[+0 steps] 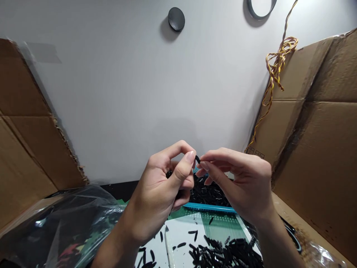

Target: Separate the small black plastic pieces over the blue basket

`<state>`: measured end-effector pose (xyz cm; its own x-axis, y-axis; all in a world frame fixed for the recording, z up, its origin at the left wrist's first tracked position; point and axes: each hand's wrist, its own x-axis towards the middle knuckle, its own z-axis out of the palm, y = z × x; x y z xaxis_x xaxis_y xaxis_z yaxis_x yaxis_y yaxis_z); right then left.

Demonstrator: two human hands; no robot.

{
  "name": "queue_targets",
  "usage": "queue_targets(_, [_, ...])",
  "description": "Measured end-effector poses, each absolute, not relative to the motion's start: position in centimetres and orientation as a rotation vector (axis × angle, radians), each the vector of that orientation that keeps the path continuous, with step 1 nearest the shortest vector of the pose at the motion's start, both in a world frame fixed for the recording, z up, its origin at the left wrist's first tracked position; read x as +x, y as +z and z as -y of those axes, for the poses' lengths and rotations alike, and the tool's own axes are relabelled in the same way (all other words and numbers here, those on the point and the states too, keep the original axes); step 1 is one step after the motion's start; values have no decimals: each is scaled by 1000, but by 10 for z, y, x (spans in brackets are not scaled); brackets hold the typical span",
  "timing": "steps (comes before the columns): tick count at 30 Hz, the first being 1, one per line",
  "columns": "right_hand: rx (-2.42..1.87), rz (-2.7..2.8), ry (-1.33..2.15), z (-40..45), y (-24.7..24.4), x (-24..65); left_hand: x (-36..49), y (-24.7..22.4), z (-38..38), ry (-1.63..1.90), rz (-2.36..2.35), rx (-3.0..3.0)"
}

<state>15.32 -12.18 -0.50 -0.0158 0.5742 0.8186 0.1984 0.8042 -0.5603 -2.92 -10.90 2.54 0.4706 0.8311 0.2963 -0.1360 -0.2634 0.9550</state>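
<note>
A small curved black piece [198, 159] bridges the fingertips of both hands in the middle of the view. My left hand [167, 186] pinches one end between thumb and forefinger, its other fingers curled in. The thumb and forefinger of my right hand [242, 178] meet at the other end, while its remaining fingers are loosely bent. Behind and below them, a blue basket [213, 208] holds many similar black pieces, partly covered by my hands. Closer to me, a heap of slender black pieces [228, 253] lies on a white sheet [184, 227], with several scattered around.
A white pen-like stick [169, 247] lies on the sheet. Clear plastic bag [92, 208] at left. Cardboard panels [30, 119] flank both sides; twisted yellow-brown wire [279, 63] hangs at right. A black disc [176, 19] and dark ring [260, 16] are on the white wall.
</note>
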Motion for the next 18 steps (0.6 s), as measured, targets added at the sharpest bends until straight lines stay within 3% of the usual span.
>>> queue_targets(18, [-768,1696,-42,134,0,149,-27,27,113,1083,-777,1733])
